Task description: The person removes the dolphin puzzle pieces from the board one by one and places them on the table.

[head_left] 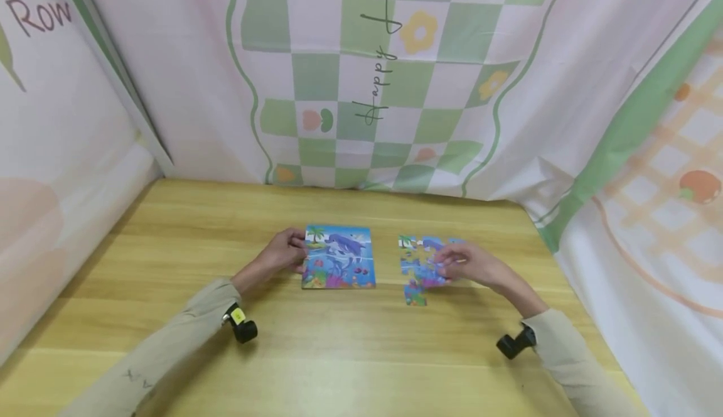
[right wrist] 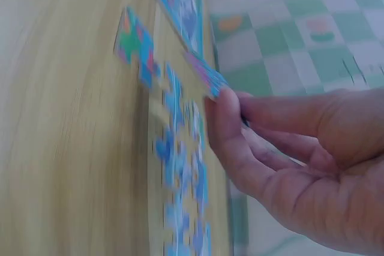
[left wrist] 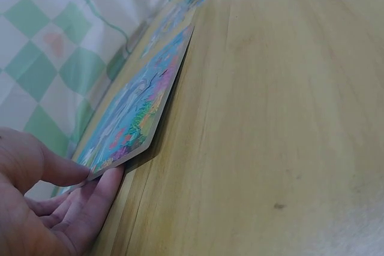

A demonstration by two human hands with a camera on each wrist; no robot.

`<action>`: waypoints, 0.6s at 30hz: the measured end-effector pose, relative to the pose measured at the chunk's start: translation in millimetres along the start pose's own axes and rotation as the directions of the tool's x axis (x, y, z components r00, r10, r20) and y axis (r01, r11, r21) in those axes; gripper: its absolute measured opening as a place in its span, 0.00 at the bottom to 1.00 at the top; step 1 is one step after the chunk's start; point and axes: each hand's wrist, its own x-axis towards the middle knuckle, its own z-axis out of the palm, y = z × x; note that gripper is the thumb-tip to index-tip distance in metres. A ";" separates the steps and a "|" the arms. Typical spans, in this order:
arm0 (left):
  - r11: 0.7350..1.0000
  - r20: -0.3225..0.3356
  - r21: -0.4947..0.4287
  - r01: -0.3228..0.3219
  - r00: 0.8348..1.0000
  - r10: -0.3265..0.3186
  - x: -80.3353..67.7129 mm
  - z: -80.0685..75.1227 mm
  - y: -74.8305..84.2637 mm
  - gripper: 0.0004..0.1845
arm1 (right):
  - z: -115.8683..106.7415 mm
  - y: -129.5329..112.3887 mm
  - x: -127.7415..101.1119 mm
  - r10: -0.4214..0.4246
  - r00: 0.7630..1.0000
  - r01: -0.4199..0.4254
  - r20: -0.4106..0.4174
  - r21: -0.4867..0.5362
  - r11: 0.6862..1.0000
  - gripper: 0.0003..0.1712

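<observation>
A card with a dolphin picture is at the middle of the table. My left hand pinches its left edge, thumb on the face and fingers underneath, as the left wrist view shows; a shadow lies under its near edge. To the right, jigsaw pieces in matching blues are spread out in a loose patch. Over them, my right hand pinches a pink and blue jigsaw piece between thumb and fingers. A green, red and blue section of jigsaw sits at the patch's near side.
The wooden table ends at a hanging checkered cloth at the back. More cloth hangs at the left and right sides. Small black cameras are strapped at both sleeves.
</observation>
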 end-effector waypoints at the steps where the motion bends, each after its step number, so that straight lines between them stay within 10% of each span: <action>1: 1.000 0.001 -0.002 0.001 1.000 -0.001 0.0 0.0 0.1 0.26 | -3.2 3.6 -4.4 0.008 1.000 -0.008 0.010 0.006 1.000 0.17; 10: 1.000 -0.009 -0.008 0.017 1.000 -0.017 0.0 0.5 -0.5 0.26 | 1.2 29.0 -27.7 0.199 0.980 -0.200 0.023 0.119 0.972 0.09; 18: 1.000 -0.008 -0.001 0.009 1.000 -0.009 1.2 -0.5 -0.8 0.27 | 19.7 20.3 -24.5 0.294 0.950 -0.300 -0.108 -0.039 0.953 0.06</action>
